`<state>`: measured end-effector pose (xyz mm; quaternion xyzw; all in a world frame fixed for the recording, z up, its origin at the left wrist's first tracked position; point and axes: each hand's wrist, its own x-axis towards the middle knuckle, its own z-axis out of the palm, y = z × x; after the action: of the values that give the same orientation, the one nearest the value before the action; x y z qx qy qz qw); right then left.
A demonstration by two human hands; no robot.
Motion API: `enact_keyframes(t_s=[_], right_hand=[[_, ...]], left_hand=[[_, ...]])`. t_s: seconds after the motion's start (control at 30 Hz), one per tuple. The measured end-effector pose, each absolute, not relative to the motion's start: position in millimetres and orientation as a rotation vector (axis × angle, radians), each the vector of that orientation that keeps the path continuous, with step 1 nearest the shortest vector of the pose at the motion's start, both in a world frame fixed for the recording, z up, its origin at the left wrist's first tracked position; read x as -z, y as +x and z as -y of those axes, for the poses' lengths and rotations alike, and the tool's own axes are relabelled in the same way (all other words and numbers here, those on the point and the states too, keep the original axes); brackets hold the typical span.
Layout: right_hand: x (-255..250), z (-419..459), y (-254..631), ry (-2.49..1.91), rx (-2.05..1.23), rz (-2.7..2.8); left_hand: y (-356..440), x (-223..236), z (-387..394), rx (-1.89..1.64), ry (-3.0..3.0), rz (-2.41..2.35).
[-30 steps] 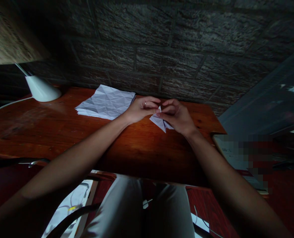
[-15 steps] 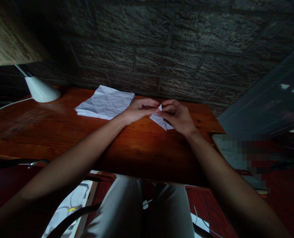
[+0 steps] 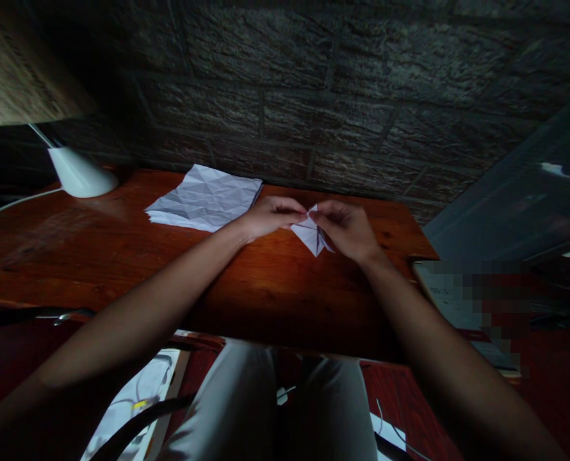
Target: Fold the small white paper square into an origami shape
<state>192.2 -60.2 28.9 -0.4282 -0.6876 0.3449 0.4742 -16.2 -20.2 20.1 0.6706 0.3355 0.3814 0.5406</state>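
Observation:
A small folded piece of white paper (image 3: 310,238) is held between both hands over the wooden table (image 3: 266,282). My left hand (image 3: 276,216) pinches its upper left part between thumb and fingers. On the other side, my right hand (image 3: 346,224) grips the upper right edge, thumb in front and fingers curled behind. The lower part of the paper hangs below the fingers in a pointed shape with crease lines. Left of my left hand lies a stack of creased white paper sheets (image 3: 205,195), its right corner near my wrist.
A lamp with a white base (image 3: 81,173) and a wide shade (image 3: 20,70) stands on the left of the table. Behind rises a dark stone-block wall (image 3: 285,83). A pale box-like object (image 3: 441,282) sits beyond the table's right edge.
The folded paper has turned slightly, and more of its front face shows. My right-hand fingers have curled in closer behind it. The paper stack stays put.

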Motion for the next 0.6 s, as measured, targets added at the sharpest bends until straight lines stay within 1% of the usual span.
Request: enact_keyframes(t_s=[0.2, 0.6], right_hand=[[-28.2, 60.1, 192.8, -1.096, -0.719, 1.721], [-29.8, 63.2, 190.9, -1.108, -0.650, 1.758]], left_hand=[[-14.5, -19.6, 19.1, -0.932, 1.620, -0.772], [-11.7, -19.9, 21.7, -0.959, 1.662, -0.817]])
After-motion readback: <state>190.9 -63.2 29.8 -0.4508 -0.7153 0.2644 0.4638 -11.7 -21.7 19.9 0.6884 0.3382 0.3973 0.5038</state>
